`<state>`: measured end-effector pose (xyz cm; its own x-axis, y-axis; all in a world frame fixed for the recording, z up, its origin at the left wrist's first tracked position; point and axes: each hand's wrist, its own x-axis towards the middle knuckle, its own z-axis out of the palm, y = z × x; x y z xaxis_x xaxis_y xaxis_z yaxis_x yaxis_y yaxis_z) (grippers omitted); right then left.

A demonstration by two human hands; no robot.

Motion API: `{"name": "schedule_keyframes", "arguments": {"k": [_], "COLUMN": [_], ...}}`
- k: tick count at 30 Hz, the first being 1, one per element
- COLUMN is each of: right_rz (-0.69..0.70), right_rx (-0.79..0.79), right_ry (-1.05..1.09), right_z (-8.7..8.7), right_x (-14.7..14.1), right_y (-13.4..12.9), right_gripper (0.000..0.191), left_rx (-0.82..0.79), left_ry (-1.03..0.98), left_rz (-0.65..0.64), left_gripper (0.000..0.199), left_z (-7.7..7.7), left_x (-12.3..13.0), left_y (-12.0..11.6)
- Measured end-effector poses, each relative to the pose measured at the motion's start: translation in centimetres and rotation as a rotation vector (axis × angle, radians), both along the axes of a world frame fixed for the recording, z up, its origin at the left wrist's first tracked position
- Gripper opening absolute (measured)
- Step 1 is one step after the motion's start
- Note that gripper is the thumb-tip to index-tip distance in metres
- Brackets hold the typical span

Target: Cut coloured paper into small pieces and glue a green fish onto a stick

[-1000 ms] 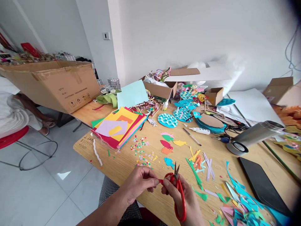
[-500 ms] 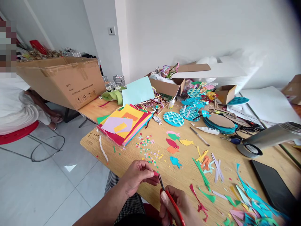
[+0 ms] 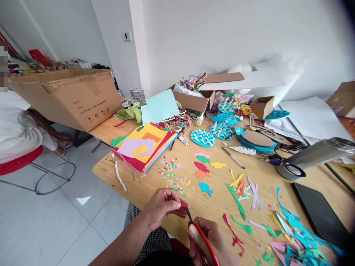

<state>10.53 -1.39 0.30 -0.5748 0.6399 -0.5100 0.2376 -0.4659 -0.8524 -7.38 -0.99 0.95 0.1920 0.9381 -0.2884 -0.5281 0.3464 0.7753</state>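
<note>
Between the thumb and fingers of my left hand (image 3: 163,207) is a small piece of red paper (image 3: 183,204). My right hand (image 3: 208,240) grips the red-handled scissors (image 3: 203,238), whose blades meet the edge of that paper. Whether the blades are parted is hard to see. Beyond my hands lie paper fish cutouts: a blue fish (image 3: 205,189), an orange fish (image 3: 202,174), a yellow fish (image 3: 218,165) and several others. Tiny confetti-like paper bits (image 3: 169,166) are scattered on the wooden table (image 3: 155,181) just past my left hand.
A stack of coloured paper (image 3: 146,146) lies at the left. Paper strips (image 3: 241,188) and blue scraps (image 3: 302,236) spread to the right, near a black phone (image 3: 318,214) and a metal flask (image 3: 318,157). A person (image 3: 19,125) sits at the far left beside a large cardboard box (image 3: 72,98).
The whole scene has shifted slightly left as my head turned a little. My hands keep nearly the same place, with the scissors still at the red paper.
</note>
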Motion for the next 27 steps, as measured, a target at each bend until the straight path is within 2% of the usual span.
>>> {"name": "schedule_keyframes", "arguments": {"k": [27], "right_rz": [-0.025], "right_rx": [-0.051], "right_ry": [-0.042], "right_z": [-0.29], "right_x": [0.21], "right_y": [0.03], "right_gripper": [0.053], "left_rx": [0.021], "left_ry": [-0.004], "left_rz": [-0.017], "left_gripper": [0.022], "left_z": [0.20], "left_x": [0.52], "left_y": [0.19]}}
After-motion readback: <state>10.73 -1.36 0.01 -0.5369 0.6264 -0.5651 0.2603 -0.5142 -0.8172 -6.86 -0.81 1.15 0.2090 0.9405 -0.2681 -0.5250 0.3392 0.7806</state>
